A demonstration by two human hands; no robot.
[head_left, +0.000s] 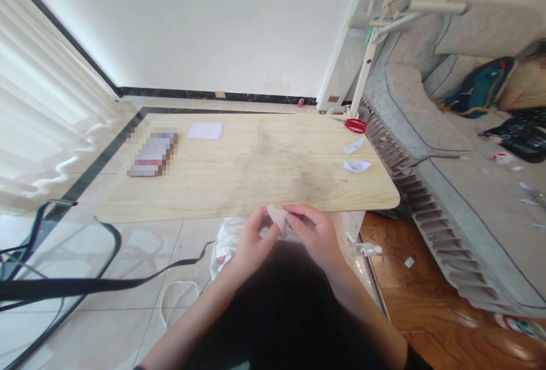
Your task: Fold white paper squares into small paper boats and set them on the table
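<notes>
A small folded piece of white paper (pixel 278 219) is held between both hands, just off the table's near edge. My left hand (pixel 256 236) pinches its left side with thumb and fingers. On the other side, my right hand (pixel 313 231) grips it the same way, fingers curled. Two folded paper shapes, one paper boat (pixel 357 166) and another folded paper (pixel 354 145) behind it, lie at the table's right end. A stack of white paper (pixel 205 131) rests toward the back left.
Red-handled scissors (pixel 355 125) lie at the far right corner of the wooden table (pixel 213 188). A blurred-out flat object (pixel 152 154) is at its left. A grey sofa (pixel 426 103) with a person seated stands right. Black straps (pixel 106 285) cross the lower left.
</notes>
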